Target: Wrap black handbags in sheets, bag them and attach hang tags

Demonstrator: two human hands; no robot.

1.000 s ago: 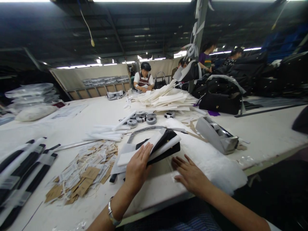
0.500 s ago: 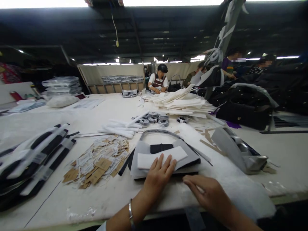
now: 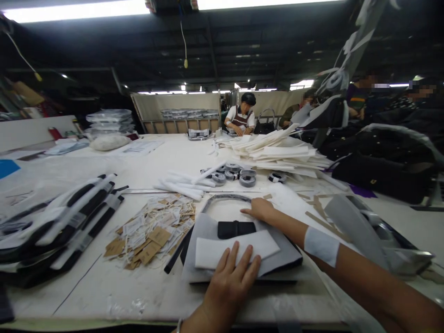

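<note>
Left hand (image 3: 231, 280): laid flat, fingers spread, on the white foam strip (image 3: 208, 252).
Right hand (image 3: 262, 210): stretched out to the wrapped handle (image 3: 225, 197), grip hard to make out.
Black bag (image 3: 294, 263): lying on the table (image 3: 173, 157), covered mostly by a grey sheet (image 3: 204, 226).
Black banded piece (image 3: 227, 230): on the sheet, just beyond the foam.
Paper tags (image 3: 157, 236): heaped left of the bag, brown and white.
Coiled straps (image 3: 247, 178): clustered beyond the handle.
White strips (image 3: 287, 151): piled farther back, near a seated co-worker (image 3: 243, 119).

Bag workshop: broad worktable (image 3: 180, 159), heaped tags (image 3: 152, 238), black handbags (image 3: 385, 175), co-worker (image 3: 242, 119).
</note>
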